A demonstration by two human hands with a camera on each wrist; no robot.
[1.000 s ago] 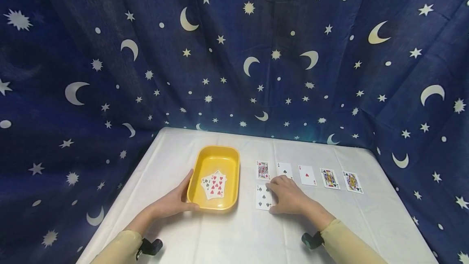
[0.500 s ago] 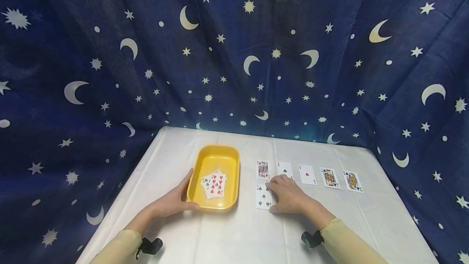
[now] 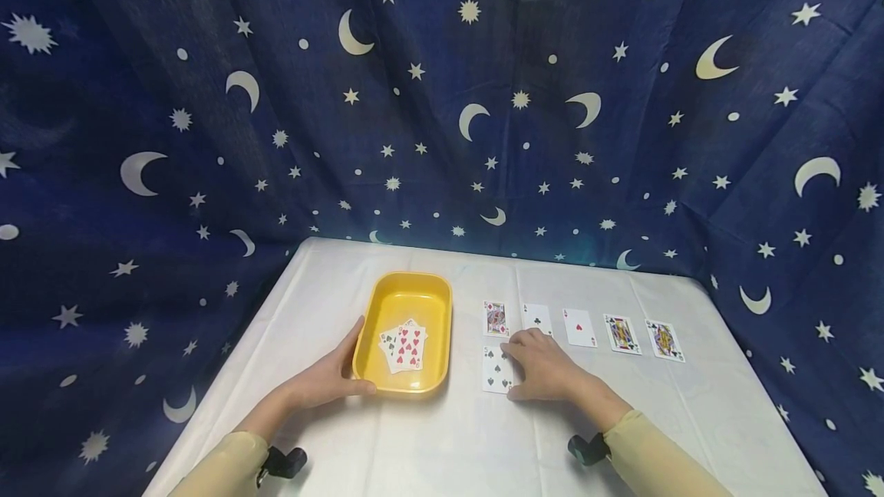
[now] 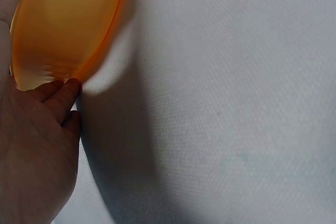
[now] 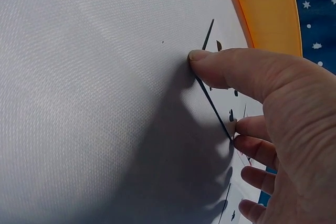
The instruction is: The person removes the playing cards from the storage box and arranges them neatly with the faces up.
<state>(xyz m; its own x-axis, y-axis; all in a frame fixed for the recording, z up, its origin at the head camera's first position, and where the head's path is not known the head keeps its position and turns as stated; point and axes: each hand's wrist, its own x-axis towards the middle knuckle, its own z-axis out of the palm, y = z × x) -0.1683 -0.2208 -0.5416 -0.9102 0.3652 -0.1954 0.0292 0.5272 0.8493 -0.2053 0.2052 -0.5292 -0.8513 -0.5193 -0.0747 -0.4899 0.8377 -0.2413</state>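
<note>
A yellow plastic tray (image 3: 412, 303) stands left of the table's middle, with several playing cards (image 3: 407, 347) inside, a heart card on top. My left hand (image 3: 328, 378) holds its left front corner, thumb along the front side and fingers at the left side. In the left wrist view, fingertips (image 4: 73, 85) meet the tray wall (image 4: 73, 19). To the tray's right lies a spade card (image 3: 493, 374). My right hand (image 3: 549, 370) grips that card by its right edge, thumb at the near corner and fingers at the far corner, as the right wrist view shows.
Behind the spade card runs a row of face-up cards: a diamond face card (image 3: 496, 320), an ace of clubs (image 3: 536, 317), partly behind my right hand, an ace of hearts (image 3: 578, 330) and two face cards (image 3: 622, 336). A starry blue curtain (image 3: 442, 98) hangs behind the white-covered table (image 3: 442, 451).
</note>
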